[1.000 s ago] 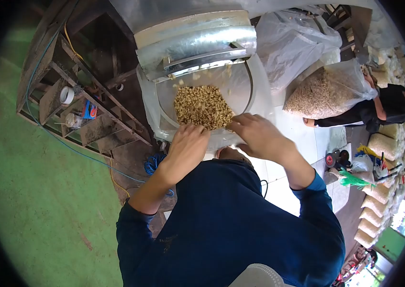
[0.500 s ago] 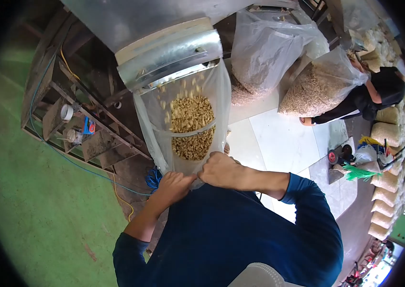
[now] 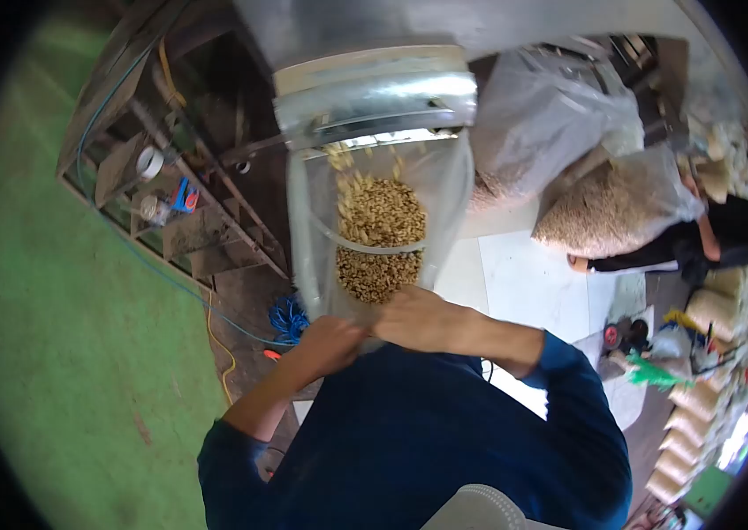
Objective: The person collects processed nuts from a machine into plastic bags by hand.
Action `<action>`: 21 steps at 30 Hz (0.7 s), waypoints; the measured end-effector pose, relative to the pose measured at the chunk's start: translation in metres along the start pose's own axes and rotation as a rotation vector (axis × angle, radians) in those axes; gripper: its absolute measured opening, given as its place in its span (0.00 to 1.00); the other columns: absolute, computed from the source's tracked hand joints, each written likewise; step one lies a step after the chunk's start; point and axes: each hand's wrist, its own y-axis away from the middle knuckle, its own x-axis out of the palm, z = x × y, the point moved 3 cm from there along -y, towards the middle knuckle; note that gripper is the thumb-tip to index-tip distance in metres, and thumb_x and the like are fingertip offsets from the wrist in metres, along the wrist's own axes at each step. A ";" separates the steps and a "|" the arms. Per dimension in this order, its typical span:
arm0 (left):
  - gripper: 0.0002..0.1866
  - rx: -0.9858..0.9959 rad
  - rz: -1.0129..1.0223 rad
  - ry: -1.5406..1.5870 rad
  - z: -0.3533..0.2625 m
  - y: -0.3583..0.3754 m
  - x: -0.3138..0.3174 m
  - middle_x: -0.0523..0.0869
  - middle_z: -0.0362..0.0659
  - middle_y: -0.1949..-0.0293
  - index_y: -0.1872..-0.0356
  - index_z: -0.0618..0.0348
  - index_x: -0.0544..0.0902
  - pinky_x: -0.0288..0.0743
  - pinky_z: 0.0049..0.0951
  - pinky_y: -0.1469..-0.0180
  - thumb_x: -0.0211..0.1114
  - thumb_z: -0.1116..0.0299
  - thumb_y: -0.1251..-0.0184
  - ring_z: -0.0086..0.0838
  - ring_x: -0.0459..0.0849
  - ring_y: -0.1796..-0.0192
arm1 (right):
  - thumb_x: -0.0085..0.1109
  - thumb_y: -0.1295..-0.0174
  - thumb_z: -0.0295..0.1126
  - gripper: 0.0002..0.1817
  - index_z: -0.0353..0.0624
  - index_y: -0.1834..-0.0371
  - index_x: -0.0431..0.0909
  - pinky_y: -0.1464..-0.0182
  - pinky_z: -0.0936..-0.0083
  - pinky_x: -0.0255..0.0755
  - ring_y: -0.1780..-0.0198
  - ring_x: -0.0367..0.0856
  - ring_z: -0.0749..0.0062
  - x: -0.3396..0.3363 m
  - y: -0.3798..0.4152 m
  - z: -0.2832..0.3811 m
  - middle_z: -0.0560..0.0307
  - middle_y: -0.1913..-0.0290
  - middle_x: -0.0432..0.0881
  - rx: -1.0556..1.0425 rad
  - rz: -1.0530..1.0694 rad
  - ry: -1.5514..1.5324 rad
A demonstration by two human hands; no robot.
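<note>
A clear plastic bag (image 3: 310,256) hangs under the metal chute (image 3: 383,102), its far edge at the chute's mouth. Pale, nut-like pieces (image 3: 383,212) drop from the chute and pile up inside the bag. Both my hands grip the near rim of the bag, close together in front of my body. My left hand (image 3: 338,343) has its fingers curled round the plastic. Beside it, my right hand (image 3: 418,316) is a closed fist on the same rim. A whitish band (image 3: 369,250) curves across the middle of the bag.
Two large filled plastic bags (image 3: 542,124) (image 3: 608,203) stand to the right, with a person (image 3: 732,230) at the nearer one. Stacked filled bags (image 3: 687,424) line the far right. A wooden frame (image 3: 188,177) with a white cup (image 3: 149,162) and blue cord (image 3: 287,320) are left.
My view has turned, so the chute and bag appear farther right and more upright. Both hands keep their hold on the rim, and pieces are still falling.
</note>
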 end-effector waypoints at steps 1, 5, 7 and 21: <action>0.12 0.019 0.063 -0.027 -0.005 -0.006 -0.003 0.81 0.52 0.77 0.63 0.56 0.80 0.76 0.45 0.67 0.64 0.72 0.53 0.48 0.82 0.71 | 0.57 0.49 0.29 0.07 0.41 0.67 0.77 0.66 0.65 0.73 0.69 0.81 0.59 -0.011 0.006 0.001 0.54 0.75 0.80 0.112 0.201 -0.067; 0.12 0.216 -0.251 0.286 0.005 -0.019 -0.030 0.82 0.53 0.73 0.63 0.57 0.79 0.76 0.44 0.67 0.66 0.67 0.49 0.48 0.83 0.67 | 0.61 0.50 0.29 0.09 0.40 0.69 0.73 0.66 0.61 0.72 0.67 0.80 0.54 -0.034 0.022 -0.007 0.49 0.73 0.78 0.380 0.467 -0.221; 0.19 0.229 -0.091 0.158 0.017 -0.018 -0.073 0.82 0.49 0.71 0.59 0.58 0.78 0.75 0.39 0.68 0.70 0.58 0.47 0.40 0.83 0.67 | 0.63 0.51 0.29 0.10 0.40 0.69 0.72 0.66 0.58 0.72 0.66 0.80 0.52 -0.050 0.014 -0.011 0.50 0.72 0.78 0.460 0.276 -0.269; 0.25 -0.384 -0.502 0.296 0.291 -0.120 -0.175 0.81 0.61 0.52 0.50 0.66 0.77 0.73 0.42 0.45 0.67 0.68 0.52 0.51 0.79 0.47 | 0.64 0.52 0.29 0.11 0.41 0.69 0.72 0.67 0.62 0.72 0.69 0.80 0.54 -0.039 -0.028 -0.013 0.52 0.73 0.78 0.469 0.048 -0.164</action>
